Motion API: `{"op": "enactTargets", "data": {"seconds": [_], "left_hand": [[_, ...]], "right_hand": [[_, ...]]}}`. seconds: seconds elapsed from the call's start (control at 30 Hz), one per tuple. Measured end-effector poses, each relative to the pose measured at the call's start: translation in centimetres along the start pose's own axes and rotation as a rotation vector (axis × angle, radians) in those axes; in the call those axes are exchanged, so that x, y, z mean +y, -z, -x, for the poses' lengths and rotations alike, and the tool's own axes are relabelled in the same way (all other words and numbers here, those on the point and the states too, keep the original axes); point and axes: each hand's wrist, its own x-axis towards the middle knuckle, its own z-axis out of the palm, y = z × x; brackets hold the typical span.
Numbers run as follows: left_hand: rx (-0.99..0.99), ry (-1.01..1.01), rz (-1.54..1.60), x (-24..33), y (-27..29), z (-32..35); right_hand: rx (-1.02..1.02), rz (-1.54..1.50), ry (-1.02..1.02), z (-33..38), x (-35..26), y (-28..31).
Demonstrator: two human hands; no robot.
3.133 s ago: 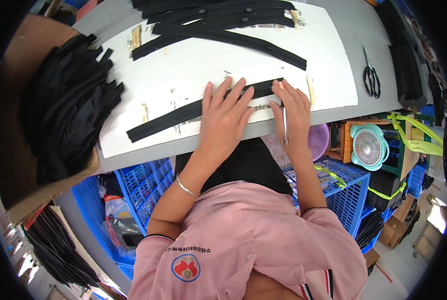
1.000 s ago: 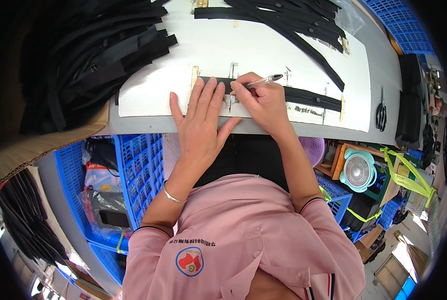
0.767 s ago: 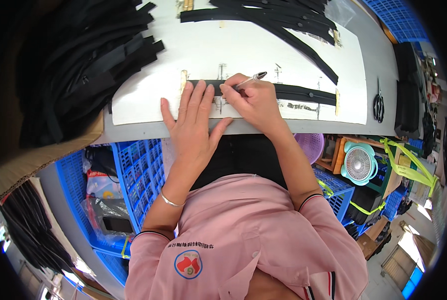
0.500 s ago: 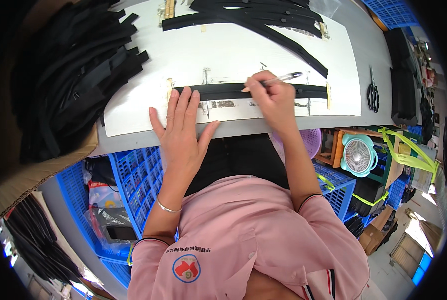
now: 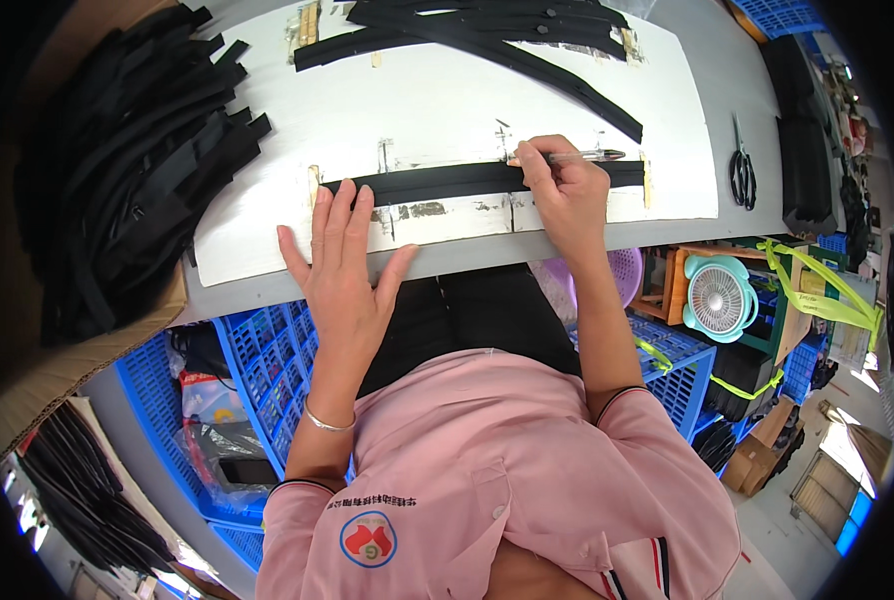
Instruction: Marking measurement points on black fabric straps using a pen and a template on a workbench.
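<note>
The black strip lies flat and nearly straight, running left to right along the near part of a white board. Its left end is by one tan tape piece, its right end by another, and dark marks show on the board along both its near and far sides. The left hand has an open grip, palm down, little finger and thumb splayed, with the middle fingertips resting on the strip's left end. The right hand lies over the right part of the strip, its grip pinching a pen between thumb and fingers; the dark end points right, and the writing end is at the strip's far edge, though I cannot tell whether it touches. On the far side of the board is a heap of black strips, one slanting nearer toward the right. The board sits on a grey counter; scissors lie right of it. At left, a dark bundle of strips fills a cardboard box. Below the counter at right is a turquoise fan.
</note>
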Motion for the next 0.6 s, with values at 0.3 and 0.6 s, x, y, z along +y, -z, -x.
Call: {"op": "enactTargets", "data": {"seconds": [0.3,0.6], "left_hand": [[0.119,-0.119,0.196,3.1,-0.7,-2.1],[0.194,-0.128,0.399,6.7,-5.9,-6.1]], "right_hand": [[0.011,0.178,0.107,-0.1,0.5,-0.3],[0.055,0.182,0.154,0.0,0.7,-0.6]]}}
